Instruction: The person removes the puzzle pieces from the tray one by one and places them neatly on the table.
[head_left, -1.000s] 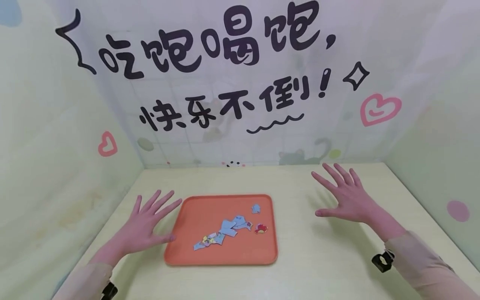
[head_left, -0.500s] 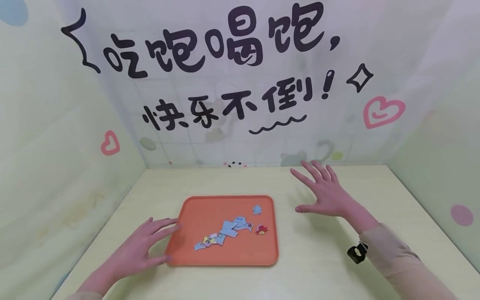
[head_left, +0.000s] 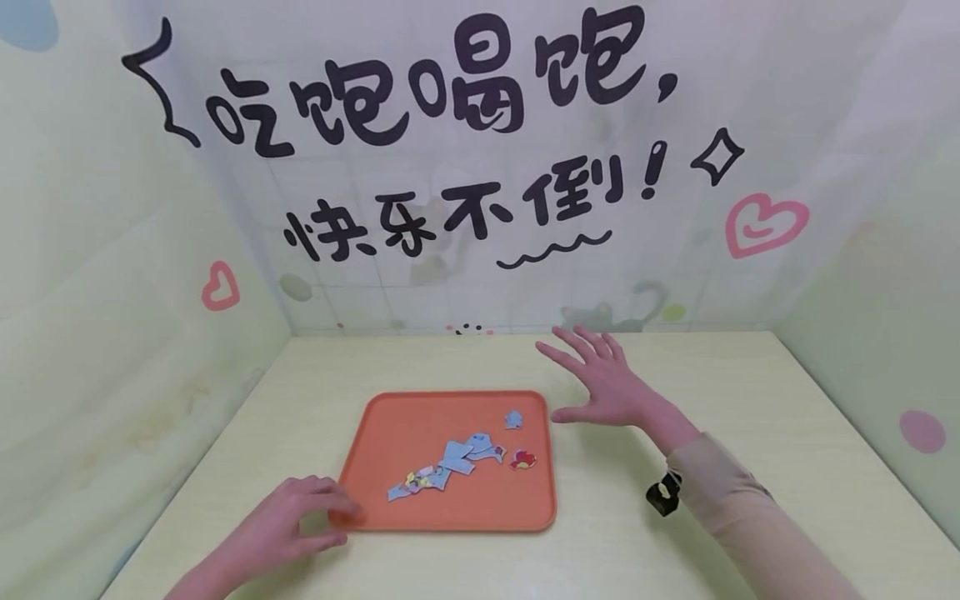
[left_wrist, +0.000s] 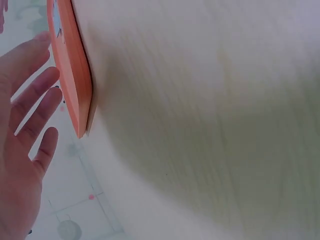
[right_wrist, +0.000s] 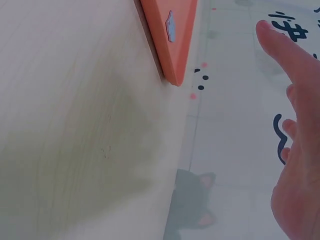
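In the head view an orange tray (head_left: 420, 417) lies on the table. A diagonal cluster of light-blue and multicoloured puzzle pieces (head_left: 457, 456) rests in it, some overlapping. To their right are a red piece (head_left: 523, 459) and a small blue piece (head_left: 513, 419). My left hand (head_left: 288, 523) is at the tray's near left corner, fingers loosely bent, holding nothing; its fingers overlap the rim. Fingers spread, my right hand (head_left: 611, 390) hovers beyond the tray's right edge, thumb close to the rim. The right wrist view shows the tray's corner (right_wrist: 172, 65) apart from that hand (right_wrist: 300, 145).
The pale wooden table (head_left: 630, 533) extends around the tray. Behind it hangs a white cloth backdrop (head_left: 450, 292) with black lettering, and printed cloth walls (head_left: 870, 333) stand at both sides. A black device (head_left: 663, 494) is strapped at the right wrist.
My left hand has moved down along the tray's left side to its near corner, its fingers bending. My right hand has moved left toward the tray. The pieces have stayed put.
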